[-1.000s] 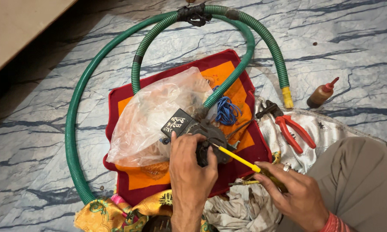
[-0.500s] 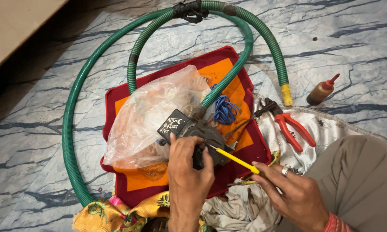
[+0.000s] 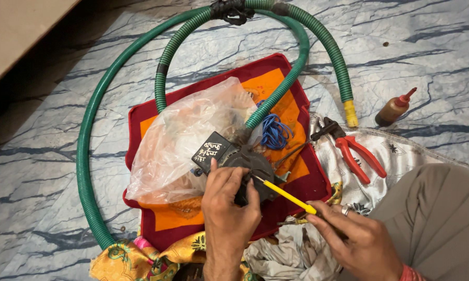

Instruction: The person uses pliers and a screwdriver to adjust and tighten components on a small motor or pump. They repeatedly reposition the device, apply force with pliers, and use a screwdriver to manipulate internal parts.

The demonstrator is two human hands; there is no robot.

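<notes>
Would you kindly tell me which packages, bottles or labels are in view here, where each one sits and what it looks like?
Plastic bag: clear, crumpled, on the red and orange cloth, left of the dark motor part.
Label plate: black, rectangular, with pale markings, on that motor part, just above the left hand.
Squeeze bottle: brown with a red pointed nozzle, lying on the marbled floor at the right.

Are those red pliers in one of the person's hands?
No, the red pliers lie on the patterned cloth, while the right hand holds a yellow screwdriver.
</notes>
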